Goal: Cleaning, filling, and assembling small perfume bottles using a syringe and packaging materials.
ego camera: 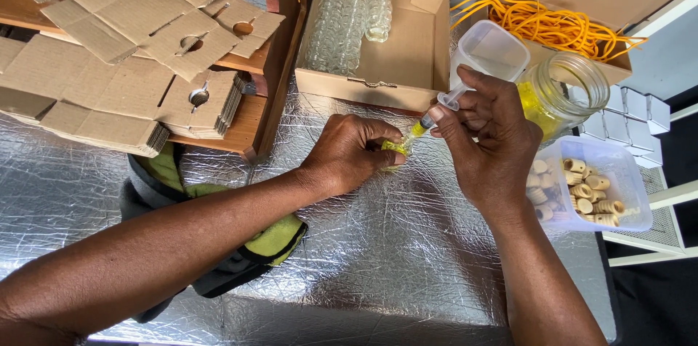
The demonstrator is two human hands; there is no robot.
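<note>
Yellow liquid fills the syringe (436,110) I pinch in my right hand (487,142), its tip meeting a small glass bottle (394,148) that my left hand (349,153) fingers close around on the foil-covered counter (378,259). Just beyond sit a glass jar (563,91) and a cardboard box (407,62) of empty bottles.

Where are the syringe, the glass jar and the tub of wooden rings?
syringe (436,112): head view, on its clear barrel.
glass jar (582,78): head view, on its rim.
tub of wooden rings (631,171): head view, on its right wall.
</note>
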